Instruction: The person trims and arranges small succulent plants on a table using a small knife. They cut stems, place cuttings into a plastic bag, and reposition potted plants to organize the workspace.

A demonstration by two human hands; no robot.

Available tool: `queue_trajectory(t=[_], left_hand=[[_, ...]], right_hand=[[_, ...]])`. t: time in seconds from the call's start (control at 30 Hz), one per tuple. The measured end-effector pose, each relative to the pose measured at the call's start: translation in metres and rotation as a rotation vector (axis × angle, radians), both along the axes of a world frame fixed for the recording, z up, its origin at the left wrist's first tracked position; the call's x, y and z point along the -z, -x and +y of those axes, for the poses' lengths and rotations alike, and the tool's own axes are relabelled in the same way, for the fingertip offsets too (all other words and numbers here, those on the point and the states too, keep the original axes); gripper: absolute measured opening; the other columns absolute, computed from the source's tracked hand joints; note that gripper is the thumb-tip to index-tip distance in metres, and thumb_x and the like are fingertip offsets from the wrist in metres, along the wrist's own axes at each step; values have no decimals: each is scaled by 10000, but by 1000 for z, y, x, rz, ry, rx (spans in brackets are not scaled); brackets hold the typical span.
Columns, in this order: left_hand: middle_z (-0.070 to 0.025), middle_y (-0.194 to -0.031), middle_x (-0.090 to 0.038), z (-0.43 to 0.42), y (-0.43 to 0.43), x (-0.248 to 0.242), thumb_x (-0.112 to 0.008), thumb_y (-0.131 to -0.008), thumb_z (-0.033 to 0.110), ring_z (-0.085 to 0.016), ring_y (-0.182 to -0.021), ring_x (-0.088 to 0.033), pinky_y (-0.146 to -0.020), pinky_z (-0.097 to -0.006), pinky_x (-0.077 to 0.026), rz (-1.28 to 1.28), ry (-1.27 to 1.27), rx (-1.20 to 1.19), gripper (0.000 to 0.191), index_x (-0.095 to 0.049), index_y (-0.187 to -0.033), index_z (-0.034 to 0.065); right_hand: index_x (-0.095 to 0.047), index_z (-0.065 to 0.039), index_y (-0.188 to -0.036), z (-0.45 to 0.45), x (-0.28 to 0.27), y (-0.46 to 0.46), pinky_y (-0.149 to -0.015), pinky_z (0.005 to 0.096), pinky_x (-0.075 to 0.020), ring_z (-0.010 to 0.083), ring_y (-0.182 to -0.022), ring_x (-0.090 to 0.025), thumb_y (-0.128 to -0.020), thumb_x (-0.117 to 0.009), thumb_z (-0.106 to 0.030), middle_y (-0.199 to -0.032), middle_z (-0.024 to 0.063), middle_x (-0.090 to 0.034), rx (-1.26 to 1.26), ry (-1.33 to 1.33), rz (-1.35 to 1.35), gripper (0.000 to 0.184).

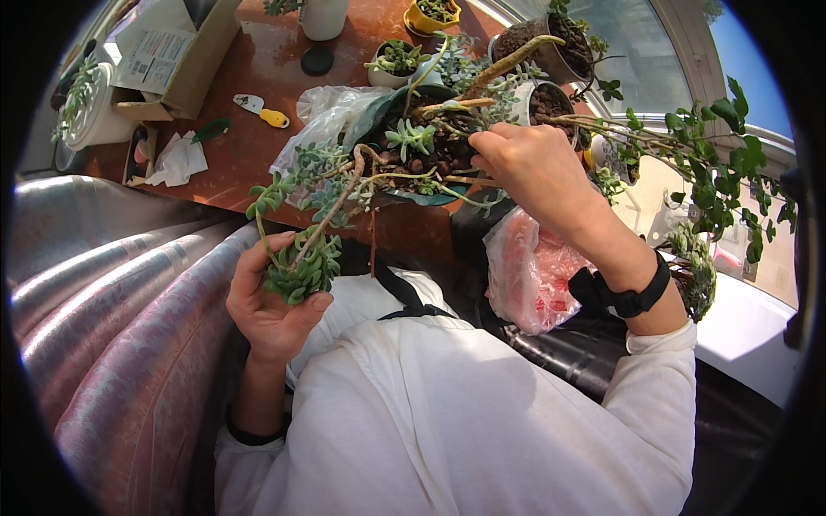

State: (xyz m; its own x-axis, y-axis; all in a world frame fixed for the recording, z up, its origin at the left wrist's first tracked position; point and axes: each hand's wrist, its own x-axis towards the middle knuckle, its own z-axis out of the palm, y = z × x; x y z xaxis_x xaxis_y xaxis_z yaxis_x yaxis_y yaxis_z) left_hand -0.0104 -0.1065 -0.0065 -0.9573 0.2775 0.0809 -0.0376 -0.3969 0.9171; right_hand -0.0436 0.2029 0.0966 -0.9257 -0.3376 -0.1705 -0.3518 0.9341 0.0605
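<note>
My left hand (274,303) cups a green succulent rosette (302,267) at the end of a long bare stem, its thumb and fingers around the leaves. That stem bends up to a teal pot (423,196) of succulents, which stands at the table's near edge. Over the right side of this pot is my right hand (526,161), fingertips pinched together among the stems; whether they grip one cannot be made out. A small pale rosette (411,140) grows in the pot's middle, above brown pebbles (455,155). Clear plastic film (310,116) lies against the pot's left side.
On the reddish table (258,61) are a yellow-handled trowel (261,111), a cardboard box (203,61), crumpled tissue (179,159) and a black round lid (317,61). More potted plants crowd the back and right, including a white pot (324,18). A plastic bag (532,271) hangs below my right forearm.
</note>
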Motion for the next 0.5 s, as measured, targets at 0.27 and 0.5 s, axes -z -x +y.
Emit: queue_trajectory(t=[0.27, 0.5], left_hand=[[-122, -1175, -560, 3, 1, 0, -822, -708, 19, -151, -985, -595, -859, -286, -505, 28, -5, 61, 640, -485, -1247, -64], [-122, -1163, -566, 7, 2, 1, -820, -693, 0, -148, -968, -595, -845, -278, -502, 33, 8, 78, 639, -495, -1240, -60]], right_hand=[[-529, -37, -786, -6, 0, 3, -546, 423, -492, 342, -640, -617, -765, -689, -102, -700, 119, -591, 31, 136, -4, 173], [-486, -19, -760, -17, 17, 4, -544, 430, -491, 353, -651, -624, -784, -664, -104, -712, 136, -602, 70, 32, -13, 199]])
